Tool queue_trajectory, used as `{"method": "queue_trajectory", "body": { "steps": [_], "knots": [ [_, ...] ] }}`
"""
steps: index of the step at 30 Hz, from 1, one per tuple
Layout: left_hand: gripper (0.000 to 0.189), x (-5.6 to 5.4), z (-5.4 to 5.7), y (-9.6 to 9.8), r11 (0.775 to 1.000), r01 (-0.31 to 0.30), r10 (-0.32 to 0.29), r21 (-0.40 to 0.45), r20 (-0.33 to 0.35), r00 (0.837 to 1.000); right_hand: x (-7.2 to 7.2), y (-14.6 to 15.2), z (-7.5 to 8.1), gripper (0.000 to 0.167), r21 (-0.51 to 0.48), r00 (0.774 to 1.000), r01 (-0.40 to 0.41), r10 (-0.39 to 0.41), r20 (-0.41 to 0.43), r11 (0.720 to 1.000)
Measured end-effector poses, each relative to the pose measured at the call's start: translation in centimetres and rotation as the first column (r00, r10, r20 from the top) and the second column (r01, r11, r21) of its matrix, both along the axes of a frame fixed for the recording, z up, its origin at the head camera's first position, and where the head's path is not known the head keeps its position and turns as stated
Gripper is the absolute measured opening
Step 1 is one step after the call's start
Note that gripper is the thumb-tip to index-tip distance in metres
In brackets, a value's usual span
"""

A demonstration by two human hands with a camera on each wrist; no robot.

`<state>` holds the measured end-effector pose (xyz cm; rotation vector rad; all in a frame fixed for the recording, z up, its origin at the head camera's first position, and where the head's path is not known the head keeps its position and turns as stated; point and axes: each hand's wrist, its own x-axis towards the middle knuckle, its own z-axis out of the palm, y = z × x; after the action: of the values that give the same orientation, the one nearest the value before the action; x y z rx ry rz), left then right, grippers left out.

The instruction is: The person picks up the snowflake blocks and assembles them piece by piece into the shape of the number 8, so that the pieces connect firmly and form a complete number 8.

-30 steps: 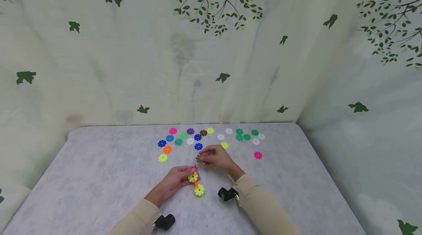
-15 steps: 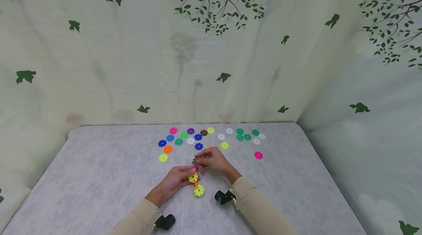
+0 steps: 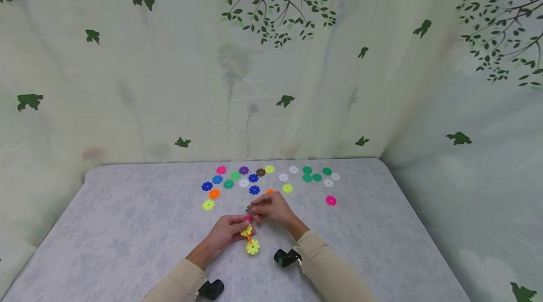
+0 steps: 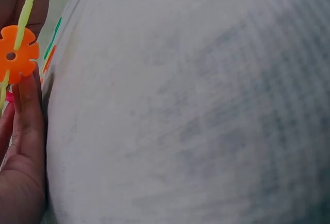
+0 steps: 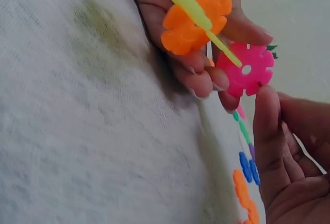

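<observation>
My left hand (image 3: 225,235) pinches a chain of slotted flower-shaped discs. The chain's lower end is a yellow disc (image 3: 252,247); above it come an orange disc (image 5: 178,39) seen edge-on from the head, another yellow disc and a pink disc (image 5: 246,70). Thumb and fingers of that hand grip the pink disc in the right wrist view. My right hand (image 3: 275,210) pinches a brown disc (image 3: 249,209) right at the pink disc's upper edge. In the right wrist view, the right fingertips mostly hide the brown disc.
Loose discs lie spread over the back of the grey table (image 3: 127,231), among them a purple one (image 3: 243,170), a second brown one (image 3: 260,172) and several green ones (image 3: 307,177). A lone pink disc (image 3: 331,200) lies to the right. Printed curtains (image 3: 203,80) stand behind.
My right hand has moved left and nearer, bringing the brown disc to the pink one. An orange disc behind that hand now shows more. The left hand has stayed nearly in place.
</observation>
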<state>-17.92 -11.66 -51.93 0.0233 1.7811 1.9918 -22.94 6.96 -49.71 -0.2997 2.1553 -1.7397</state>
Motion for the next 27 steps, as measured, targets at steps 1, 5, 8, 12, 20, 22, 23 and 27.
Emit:
{"method": "queue_trajectory", "body": {
  "steps": [1,5,8,12,20,22,23,27],
  "knots": [
    [0.042,0.0,0.0,0.0,1.000,-0.005,0.005,-0.010,-0.007,1.000,0.0,0.0,0.0,0.017,-0.009,1.000,-0.004,0.004,-0.002,1.000],
    [0.041,-0.1,-0.1,0.3,0.999,-0.028,0.027,-0.043,-0.021,0.999,0.0,0.0,-0.3,0.018,-0.043,0.999,-0.027,0.026,-0.020,0.999],
    [0.040,-0.1,0.0,0.5,0.998,-0.038,0.037,-0.051,-0.023,0.999,-0.1,0.1,-0.3,0.017,-0.053,0.999,-0.045,0.044,-0.023,0.998],
    [0.038,-0.2,0.1,0.6,0.997,-0.044,0.042,-0.066,-0.031,0.999,-0.1,0.2,0.0,0.018,-0.027,0.998,-0.067,0.066,-0.018,0.997],
    [0.043,-0.2,0.5,1.1,0.991,-0.072,0.073,-0.112,0.008,0.997,-0.4,0.7,0.3,0.018,0.065,0.998,-0.064,0.065,-0.024,0.996],
    [0.044,-0.1,0.4,1.1,0.987,-0.112,0.117,-0.118,0.029,0.993,-0.6,0.9,0.1,0.018,0.071,0.994,-0.098,0.100,-0.033,0.993],
    [0.043,0.0,0.4,1.1,0.985,-0.132,0.137,-0.115,0.038,0.990,-0.7,1.0,-0.1,0.018,0.071,0.992,-0.118,0.121,-0.031,0.990],
    [0.040,0.1,0.4,1.1,0.979,-0.179,0.185,-0.097,0.053,0.981,-1.0,1.1,-0.5,0.020,0.050,0.979,-0.199,0.200,-0.029,0.979]
  ]
}}
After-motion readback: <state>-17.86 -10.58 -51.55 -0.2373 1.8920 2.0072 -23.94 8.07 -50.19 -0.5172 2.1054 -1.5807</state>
